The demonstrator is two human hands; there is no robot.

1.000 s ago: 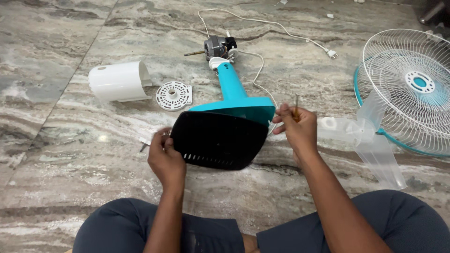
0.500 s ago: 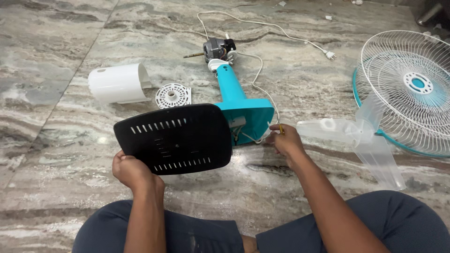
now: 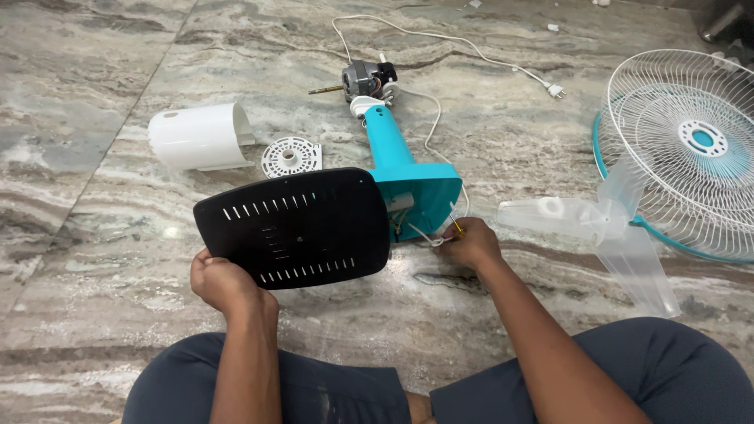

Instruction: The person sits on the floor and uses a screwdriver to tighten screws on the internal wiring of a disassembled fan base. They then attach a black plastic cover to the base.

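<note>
Gripping black base plate, left hand raised.

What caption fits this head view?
Left hand lifts vented black plastic base cover; right hand rests by teal fan base.

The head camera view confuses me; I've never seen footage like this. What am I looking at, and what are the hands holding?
The camera sits on a person's head and looks down at their own two hands and knees on a marble floor. The left hand has a black slotted plastic base cover in its grip, lifted off the teal fan stand. The right hand pinches a small yellow-handled tool at the stand's open base. Around them lie a white curved plastic housing, a bare motor, a clear fan blade and a white wire grille.
</note>
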